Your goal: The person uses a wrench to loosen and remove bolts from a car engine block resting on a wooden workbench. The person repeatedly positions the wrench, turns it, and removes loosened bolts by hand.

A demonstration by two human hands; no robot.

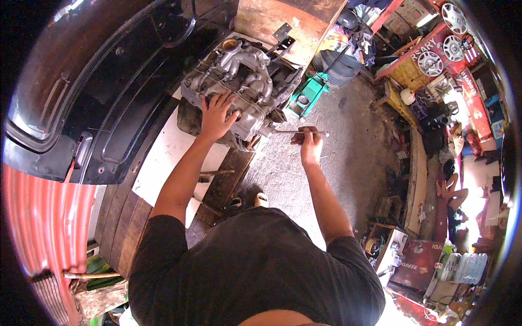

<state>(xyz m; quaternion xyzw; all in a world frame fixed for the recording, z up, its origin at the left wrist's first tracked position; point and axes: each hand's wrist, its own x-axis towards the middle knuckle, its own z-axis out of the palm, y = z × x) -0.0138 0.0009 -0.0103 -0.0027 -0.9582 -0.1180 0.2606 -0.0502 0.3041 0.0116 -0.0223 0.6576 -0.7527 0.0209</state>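
A grey metal engine [247,87] with a cast manifold on top rests on the bench ahead of me. My left hand [218,117] lies on its near side, fingers spread over the metal, holding nothing. To the right, my right hand [310,144] is closed round the handle of a long, slim metal wrench [285,131]. The wrench lies about level, with its far end at the engine's lower right corner. How its head meets the engine is too small to tell.
A white board [163,157] and dark wooden planks [122,217] lie left of the engine. Beyond it stands a green floor jack [309,95] near stacked tires [340,68]. A black vehicle panel [92,98] fills the upper left. Crates and water bottles [462,268] stand right; another person sits farther off.
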